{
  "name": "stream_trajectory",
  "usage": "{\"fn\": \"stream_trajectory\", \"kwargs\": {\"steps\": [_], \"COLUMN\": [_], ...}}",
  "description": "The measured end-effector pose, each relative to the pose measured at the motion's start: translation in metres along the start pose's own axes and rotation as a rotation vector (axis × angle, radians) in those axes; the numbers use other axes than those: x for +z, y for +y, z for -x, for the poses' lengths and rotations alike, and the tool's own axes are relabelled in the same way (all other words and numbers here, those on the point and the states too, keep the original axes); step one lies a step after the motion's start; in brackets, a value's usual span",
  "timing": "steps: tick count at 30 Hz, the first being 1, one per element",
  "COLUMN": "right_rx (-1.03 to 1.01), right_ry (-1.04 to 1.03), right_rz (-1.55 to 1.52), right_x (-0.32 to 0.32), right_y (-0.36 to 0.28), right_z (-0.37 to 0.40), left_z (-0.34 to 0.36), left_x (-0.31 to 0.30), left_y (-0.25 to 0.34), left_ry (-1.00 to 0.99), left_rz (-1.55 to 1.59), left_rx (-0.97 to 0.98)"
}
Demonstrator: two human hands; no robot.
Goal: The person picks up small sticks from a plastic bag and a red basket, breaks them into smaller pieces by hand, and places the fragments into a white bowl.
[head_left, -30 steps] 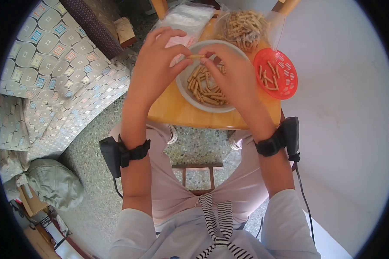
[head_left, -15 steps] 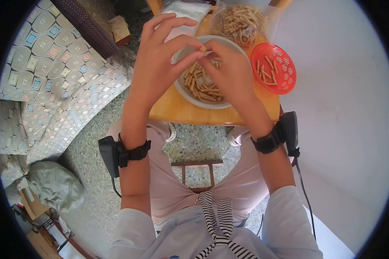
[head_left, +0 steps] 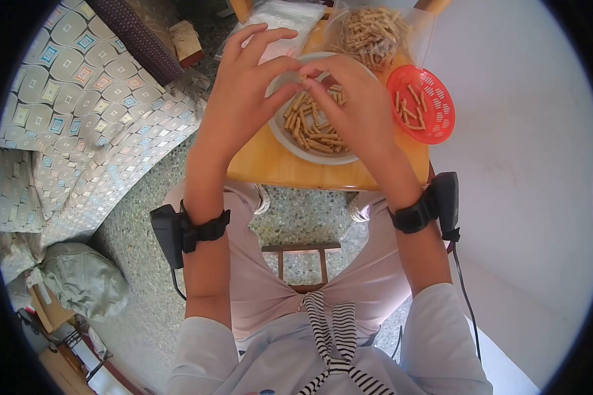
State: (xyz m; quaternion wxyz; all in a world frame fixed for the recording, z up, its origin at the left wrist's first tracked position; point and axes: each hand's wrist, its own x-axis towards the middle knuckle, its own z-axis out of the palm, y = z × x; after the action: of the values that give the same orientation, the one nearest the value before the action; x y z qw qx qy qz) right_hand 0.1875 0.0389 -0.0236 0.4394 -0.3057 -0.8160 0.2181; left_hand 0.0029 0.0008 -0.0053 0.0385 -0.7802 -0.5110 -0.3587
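Over a pale bowl [head_left: 291, 148], my left hand [head_left: 240, 92] and my right hand [head_left: 357, 105] meet at the fingertips. Between them is a small tan piece [head_left: 302, 77], seen nearly end-on; it resembles the short dried root sticks [head_left: 315, 136] in the bowl. Thumb and forefinger of each hand are pinched at this piece, and the left hand's other fingers are raised and spread. My hands hide part of the bowl's far side. To the right, a red plastic basket [head_left: 436, 112] holds several similar sticks.
A clear bag of root sticks [head_left: 375, 33] lies at the back of the wooden table [head_left: 260, 164], beside flat clear plastic bags [head_left: 286, 23]. A patterned cloth [head_left: 79, 92] hangs at left; a white wall [head_left: 514, 131] rises at right. Cables trail from both wrist devices.
The small piece and the pinching fingertips have shifted slightly left. My right hand has turned a little, with its fingers now closer over the piece. The view has moved slightly.
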Motion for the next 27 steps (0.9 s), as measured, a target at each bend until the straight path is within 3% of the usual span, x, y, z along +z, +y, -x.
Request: {"fn": "stream_trajectory", "kwargs": {"steps": [9,15,20,24,27], "right_rx": [0.135,0.186,0.102,0.029,0.081], "right_ry": [0.025,-0.246,-0.464,-0.455,-0.571], "right_rz": [-0.016,-0.076,0.25,0.269,0.257], "right_x": [-0.004,-0.003,-0.004,0.005,0.005], "right_y": [-0.009,0.008,0.035,0.044,0.037], "right_z": [-0.002,0.007,0.028,0.034,0.032], "left_z": [-0.002,-0.002,0.014,0.032,0.04], "left_x": [-0.008,-0.015,-0.027,-0.026,-0.023], "left_y": [-0.005,-0.003,-0.031,-0.041,-0.043], "left_ry": [0.046,0.082,-0.085,-0.207,-0.289], "left_rz": [0.006,0.093,-0.249,-0.255,-0.182], "left_rx": [-0.025,-0.06,-0.125,-0.282,-0.341]}}
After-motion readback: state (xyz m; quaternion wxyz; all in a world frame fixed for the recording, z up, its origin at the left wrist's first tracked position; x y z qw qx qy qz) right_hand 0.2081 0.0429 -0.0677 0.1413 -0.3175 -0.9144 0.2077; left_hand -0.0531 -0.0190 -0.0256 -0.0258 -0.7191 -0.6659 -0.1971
